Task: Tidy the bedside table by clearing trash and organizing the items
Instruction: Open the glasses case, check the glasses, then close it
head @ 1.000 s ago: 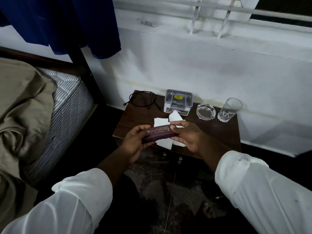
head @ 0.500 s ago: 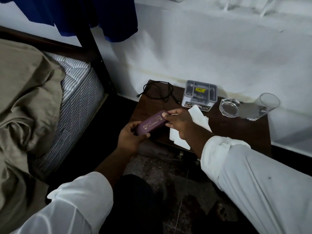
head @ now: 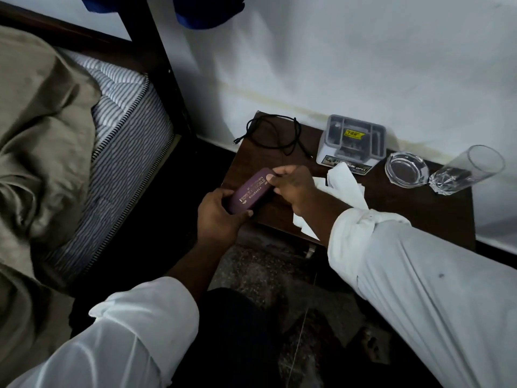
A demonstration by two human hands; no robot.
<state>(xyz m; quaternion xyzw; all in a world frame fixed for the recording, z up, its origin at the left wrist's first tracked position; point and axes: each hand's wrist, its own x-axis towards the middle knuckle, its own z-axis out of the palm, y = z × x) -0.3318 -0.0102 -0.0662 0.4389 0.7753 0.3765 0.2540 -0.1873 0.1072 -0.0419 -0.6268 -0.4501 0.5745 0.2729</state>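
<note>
A maroon glasses case [head: 251, 191] with gold lettering is held at both ends over the front left corner of the dark wooden bedside table [head: 419, 208]. My left hand [head: 221, 217] grips its near end and my right hand [head: 296, 186] pinches its far end. White crumpled tissue paper [head: 344, 183] lies on the table behind my right wrist, partly hidden by it. A black cable [head: 274, 133] is coiled at the table's back left corner.
A grey plastic organiser box [head: 352, 144] stands against the white wall. A glass ashtray [head: 407, 169] and an empty drinking glass [head: 467, 169] sit to its right. A bed with a striped mattress [head: 126, 152] and olive sheet [head: 39, 130] is on the left.
The view has tilted down and shifted left. Both hands have carried the case leftward and turned it more diagonal, toward the table's front left corner.
</note>
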